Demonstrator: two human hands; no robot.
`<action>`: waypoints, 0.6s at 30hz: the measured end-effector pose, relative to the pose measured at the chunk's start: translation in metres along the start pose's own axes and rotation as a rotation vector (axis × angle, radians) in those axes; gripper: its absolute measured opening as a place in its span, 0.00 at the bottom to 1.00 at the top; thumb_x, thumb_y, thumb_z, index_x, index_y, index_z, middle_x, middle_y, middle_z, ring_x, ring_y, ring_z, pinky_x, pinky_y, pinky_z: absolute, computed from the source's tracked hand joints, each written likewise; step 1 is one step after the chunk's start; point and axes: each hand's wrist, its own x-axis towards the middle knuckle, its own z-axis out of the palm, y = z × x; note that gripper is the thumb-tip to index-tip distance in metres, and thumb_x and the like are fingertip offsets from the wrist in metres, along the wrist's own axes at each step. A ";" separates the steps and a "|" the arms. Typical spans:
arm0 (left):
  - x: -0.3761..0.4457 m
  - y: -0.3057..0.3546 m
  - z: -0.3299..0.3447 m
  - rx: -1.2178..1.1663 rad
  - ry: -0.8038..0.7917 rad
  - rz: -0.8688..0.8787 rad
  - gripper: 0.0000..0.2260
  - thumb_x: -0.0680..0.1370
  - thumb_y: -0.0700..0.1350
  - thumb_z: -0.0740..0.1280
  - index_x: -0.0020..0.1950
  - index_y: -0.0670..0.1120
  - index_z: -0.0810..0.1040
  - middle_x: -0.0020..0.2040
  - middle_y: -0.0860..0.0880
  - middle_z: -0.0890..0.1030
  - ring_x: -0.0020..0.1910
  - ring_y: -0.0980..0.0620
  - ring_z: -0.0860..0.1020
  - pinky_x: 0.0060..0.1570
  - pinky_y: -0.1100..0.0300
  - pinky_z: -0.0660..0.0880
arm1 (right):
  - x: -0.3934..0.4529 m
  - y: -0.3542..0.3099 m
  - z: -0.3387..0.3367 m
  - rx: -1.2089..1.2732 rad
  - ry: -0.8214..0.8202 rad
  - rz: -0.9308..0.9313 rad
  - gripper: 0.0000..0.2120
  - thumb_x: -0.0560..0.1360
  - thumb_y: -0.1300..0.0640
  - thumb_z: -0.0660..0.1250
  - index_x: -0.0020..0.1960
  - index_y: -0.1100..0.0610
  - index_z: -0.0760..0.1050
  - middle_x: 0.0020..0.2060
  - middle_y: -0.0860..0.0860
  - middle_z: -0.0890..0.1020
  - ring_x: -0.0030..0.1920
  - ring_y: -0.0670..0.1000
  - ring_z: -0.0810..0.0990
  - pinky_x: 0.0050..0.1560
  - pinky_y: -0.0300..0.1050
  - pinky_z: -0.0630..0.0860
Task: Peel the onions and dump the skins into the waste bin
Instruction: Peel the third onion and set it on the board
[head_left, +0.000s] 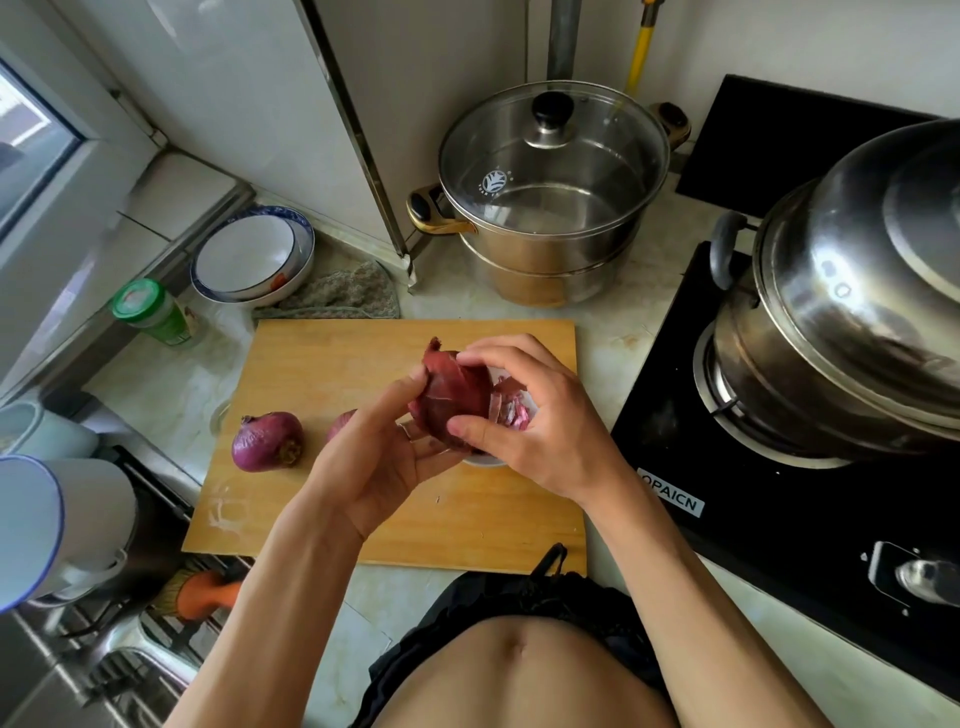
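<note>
head view: both hands grasp one onion (449, 397) above the board (332, 364), left hand (379, 457) cupping from below-left, right hand (524, 415) pinching skin on its right side (tip pointing away); bin unseen.

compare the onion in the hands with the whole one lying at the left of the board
The held onion is up off the cutting board, gripped by both hands, left hand and right hand, its skin lifting. The left onion lies untouched, skin intact. Both are red.
</note>
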 end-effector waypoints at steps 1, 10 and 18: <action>-0.001 0.000 0.001 -0.008 -0.001 -0.002 0.26 0.76 0.53 0.71 0.69 0.38 0.77 0.62 0.35 0.82 0.55 0.40 0.84 0.55 0.50 0.83 | 0.000 0.000 0.001 -0.001 -0.006 -0.001 0.23 0.70 0.53 0.78 0.62 0.56 0.79 0.61 0.48 0.77 0.64 0.44 0.75 0.63 0.34 0.71; -0.004 -0.001 0.015 -0.156 0.022 0.022 0.23 0.76 0.49 0.72 0.67 0.38 0.79 0.54 0.38 0.84 0.48 0.44 0.85 0.48 0.56 0.84 | -0.003 -0.001 0.007 -0.102 0.148 -0.101 0.18 0.71 0.56 0.77 0.58 0.60 0.80 0.55 0.50 0.77 0.57 0.47 0.77 0.58 0.40 0.76; -0.008 0.003 0.024 -0.023 0.045 0.049 0.11 0.74 0.52 0.71 0.51 0.50 0.89 0.52 0.43 0.86 0.44 0.48 0.85 0.43 0.58 0.84 | -0.003 -0.004 0.006 -0.070 0.144 -0.077 0.17 0.72 0.57 0.76 0.58 0.59 0.80 0.52 0.51 0.77 0.54 0.48 0.78 0.56 0.39 0.76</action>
